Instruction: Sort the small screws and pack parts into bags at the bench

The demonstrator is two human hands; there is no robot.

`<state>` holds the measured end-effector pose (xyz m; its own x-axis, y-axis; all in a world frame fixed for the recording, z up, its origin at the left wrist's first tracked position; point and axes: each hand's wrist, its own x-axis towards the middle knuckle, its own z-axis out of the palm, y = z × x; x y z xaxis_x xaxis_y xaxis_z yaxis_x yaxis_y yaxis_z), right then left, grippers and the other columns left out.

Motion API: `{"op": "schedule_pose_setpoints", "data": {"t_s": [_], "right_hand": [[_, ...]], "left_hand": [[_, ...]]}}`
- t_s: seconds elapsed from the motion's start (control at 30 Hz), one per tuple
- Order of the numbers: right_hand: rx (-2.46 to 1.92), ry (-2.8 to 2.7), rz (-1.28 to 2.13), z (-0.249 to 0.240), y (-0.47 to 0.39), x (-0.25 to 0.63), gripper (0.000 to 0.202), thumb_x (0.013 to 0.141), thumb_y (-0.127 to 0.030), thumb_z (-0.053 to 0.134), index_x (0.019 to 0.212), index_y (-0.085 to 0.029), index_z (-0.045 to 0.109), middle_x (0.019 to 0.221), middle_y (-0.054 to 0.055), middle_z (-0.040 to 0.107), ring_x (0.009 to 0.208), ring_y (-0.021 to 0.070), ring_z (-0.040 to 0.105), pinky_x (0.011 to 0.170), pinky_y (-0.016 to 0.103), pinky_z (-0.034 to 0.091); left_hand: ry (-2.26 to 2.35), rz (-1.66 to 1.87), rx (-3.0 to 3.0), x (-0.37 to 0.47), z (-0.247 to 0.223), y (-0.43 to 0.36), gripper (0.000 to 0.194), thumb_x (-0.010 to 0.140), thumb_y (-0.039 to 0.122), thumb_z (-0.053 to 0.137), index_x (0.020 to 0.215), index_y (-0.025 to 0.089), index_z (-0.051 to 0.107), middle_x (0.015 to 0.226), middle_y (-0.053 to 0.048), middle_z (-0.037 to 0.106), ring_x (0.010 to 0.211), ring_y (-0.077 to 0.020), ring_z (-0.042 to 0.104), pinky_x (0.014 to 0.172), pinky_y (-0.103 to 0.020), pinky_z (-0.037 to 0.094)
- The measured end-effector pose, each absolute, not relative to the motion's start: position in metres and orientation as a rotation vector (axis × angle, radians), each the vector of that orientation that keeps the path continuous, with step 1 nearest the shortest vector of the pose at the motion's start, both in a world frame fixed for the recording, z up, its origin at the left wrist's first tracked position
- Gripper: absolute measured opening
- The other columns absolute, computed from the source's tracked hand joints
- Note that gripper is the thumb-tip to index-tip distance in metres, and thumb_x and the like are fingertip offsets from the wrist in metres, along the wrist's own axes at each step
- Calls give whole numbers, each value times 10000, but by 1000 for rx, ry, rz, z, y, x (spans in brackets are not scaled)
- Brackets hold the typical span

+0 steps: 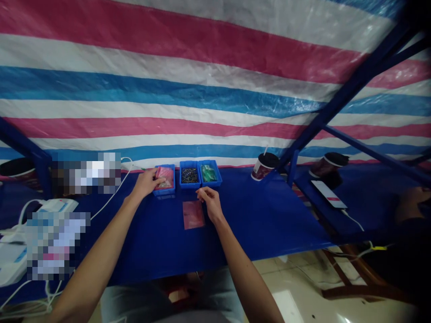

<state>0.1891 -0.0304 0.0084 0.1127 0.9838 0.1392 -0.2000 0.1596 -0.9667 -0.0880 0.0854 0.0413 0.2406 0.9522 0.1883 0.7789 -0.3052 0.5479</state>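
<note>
My left hand reaches to the left blue bin, thumb and fingers apart on its rim and the pink-red plastic bags inside. My right hand hovers near the front of the bins with its thumb and fingers pinched together; whatever they hold, if anything, is too small to make out. Just left of that hand, a flat red plastic bag lies on the table. Small dark screw-like pieces fill the middle bin, and green packets lie in the right bin.
The blue table meets a striped tarp at the back. A lidded cup stands right of the bins. Power strips and cables occupy the left side. Past a blue frame bar, a phone lies near another person's arm.
</note>
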Motion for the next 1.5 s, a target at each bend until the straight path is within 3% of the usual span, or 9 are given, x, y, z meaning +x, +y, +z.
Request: {"op": "schedule_pose_setpoints", "data": {"t_s": [0.13, 0.3, 0.47, 0.6, 0.77, 0.97, 1.23, 1.37, 1.5], "right_hand": [[-1005, -1044, 1107, 10, -31, 190, 306, 839, -475, 683, 788, -176, 720, 663, 8, 580, 593, 125, 459, 578, 264, 350], [-1000, -1042, 1104, 10, -31, 192, 299, 856, -463, 671, 781, -176, 704, 656, 4, 563, 588, 121, 445, 573, 263, 334], [-1036, -1061, 1075, 10, -30, 193, 301, 863, -458, 665, 787, -168, 697, 647, -1, 548, 590, 120, 442, 574, 258, 329], [-1118, -1146, 1006, 12, -30, 198, 345, 866, -499, 646, 777, -168, 686, 657, -2, 560, 606, 131, 469, 591, 262, 351], [-1347, -1505, 762, 6, -30, 211, 343, 827, -536, 693, 910, -204, 726, 719, 14, 626, 711, 181, 540, 697, 295, 371], [-1527, -1897, 658, -3, -27, 226, 472, 726, -583, 788, 1058, -253, 722, 805, 16, 651, 855, 219, 550, 787, 337, 301], [-1561, -2050, 642, -4, -26, 229, 254, 720, -381, 852, 916, -270, 734, 894, 6, 639, 923, 211, 524, 801, 341, 253], [-1547, -2008, 687, -1, -28, 228, 125, 759, -299, 814, 797, -228, 718, 891, 13, 663, 929, 211, 527, 851, 369, 255], [-1442, -1846, 840, 2, -30, 230, 109, 794, -272, 753, 766, -199, 677, 811, 5, 673, 867, 198, 549, 869, 375, 307]], "left_hand": [[1675, 818, 2261, -82, 47, 84, 554, 789, 502, 699, 1237, 180, 650, 1064, -123, 738, 1011, -313, 664, 876, -371, 476], [1550, 884, 2040, -80, 53, 79, 568, 824, 502, 659, 1285, 178, 582, 922, -54, 749, 824, -241, 694, 775, -313, 505], [1783, 706, 2255, -80, 45, 75, 595, 823, 471, 674, 1347, 214, 553, 1150, -130, 697, 1079, -325, 630, 941, -425, 458], [1755, 805, 2418, -83, 52, 72, 663, 839, 461, 653, 1438, 232, 486, 1340, -148, 582, 1252, -346, 517, 1063, -470, 377], [1331, 517, 2464, -87, 61, 86, 560, 806, 396, 673, 1338, 235, 598, 1307, -107, 632, 1201, -311, 577, 1045, -417, 417], [1320, 301, 2546, -90, 43, 108, 567, 707, 332, 769, 1259, 257, 660, 1285, -108, 637, 1164, -306, 584, 1015, -387, 413], [1163, 267, 2642, -97, 46, 101, 611, 849, 402, 660, 1436, 338, 504, 1387, -84, 555, 1223, -269, 547, 1099, -395, 305], [1288, 193, 2565, -99, 56, 100, 678, 827, 464, 685, 1460, 347, 470, 1463, -93, 527, 1374, -346, 416, 1150, -526, 201], [1375, 509, 2560, -85, 74, 75, 629, 861, 496, 653, 1445, 328, 491, 1515, -80, 477, 1439, -359, 324, 1173, -576, 149]]}}
